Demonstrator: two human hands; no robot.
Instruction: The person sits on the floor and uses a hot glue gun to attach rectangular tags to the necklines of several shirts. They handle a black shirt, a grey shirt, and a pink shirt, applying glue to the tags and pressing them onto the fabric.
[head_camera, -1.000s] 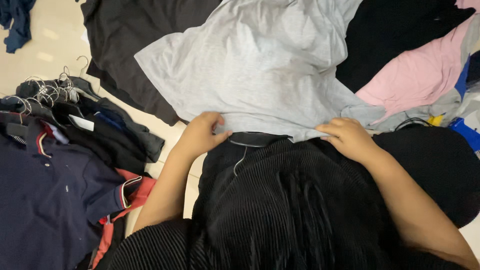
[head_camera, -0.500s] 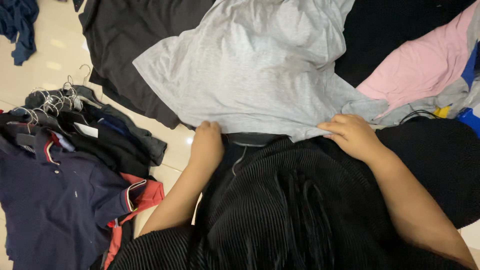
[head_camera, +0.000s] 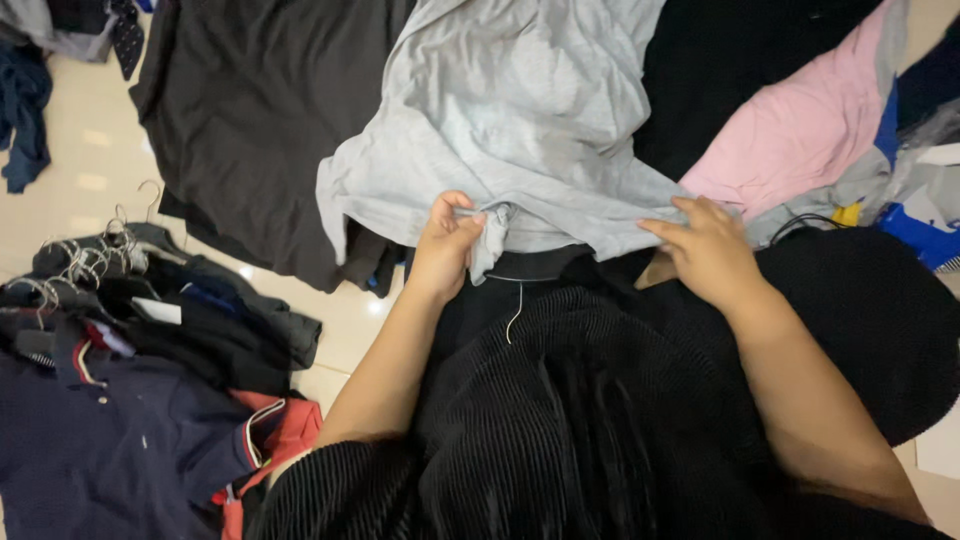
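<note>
So what I've got under everything is a shiny cream tiled floor (head_camera: 80, 170). Lying on it: a dark grey garment (head_camera: 260, 110) spread flat at the top, a heap of hangered clothes (head_camera: 130, 290) at left with a navy polo shirt (head_camera: 90, 440) and something red (head_camera: 285, 440) beside it.

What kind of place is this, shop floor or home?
Can't say for sure; likely a home floor used for sorting clothes. Garments lie strewn over glossy cream floor tiles, a stack of shirts on wire hangers lies at left, and both hands grip a grey T-shirt.
</note>
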